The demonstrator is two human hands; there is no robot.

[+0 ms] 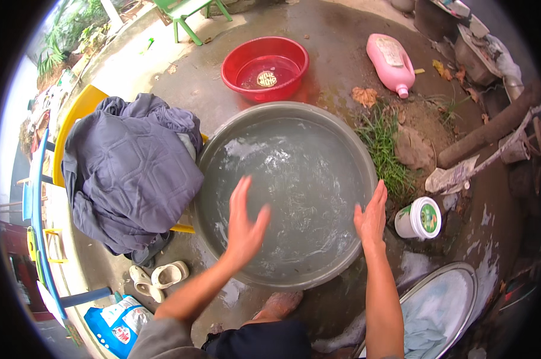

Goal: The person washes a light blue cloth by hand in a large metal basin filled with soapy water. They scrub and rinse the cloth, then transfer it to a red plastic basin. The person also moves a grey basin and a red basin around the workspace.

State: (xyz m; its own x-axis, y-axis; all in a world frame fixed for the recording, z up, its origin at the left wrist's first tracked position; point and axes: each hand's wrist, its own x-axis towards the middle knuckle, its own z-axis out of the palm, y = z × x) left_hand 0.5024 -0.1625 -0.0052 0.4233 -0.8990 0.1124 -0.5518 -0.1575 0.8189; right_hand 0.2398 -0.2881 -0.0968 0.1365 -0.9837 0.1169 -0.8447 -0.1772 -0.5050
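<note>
A large round grey basin of cloudy, rippled water stands on the wet ground before me. Over its left part is my left hand, fingers apart and slightly blurred, holding nothing. My right hand is at the basin's right rim, thumb apart from the fingers, with nothing in it; whether it touches the rim I cannot tell. Left of the basin, a bundle of grey-purple quilted fabric lies heaped on a yellow chair. Behind the basin sits a red plastic basin with a little liquid inside.
At the back right lies a pink plastic bottle. A white lidded tub is right of the grey basin, beyond grass. A metal basin with suds and pale cloth is lower right. Light clogs and a blue-white bag are lower left.
</note>
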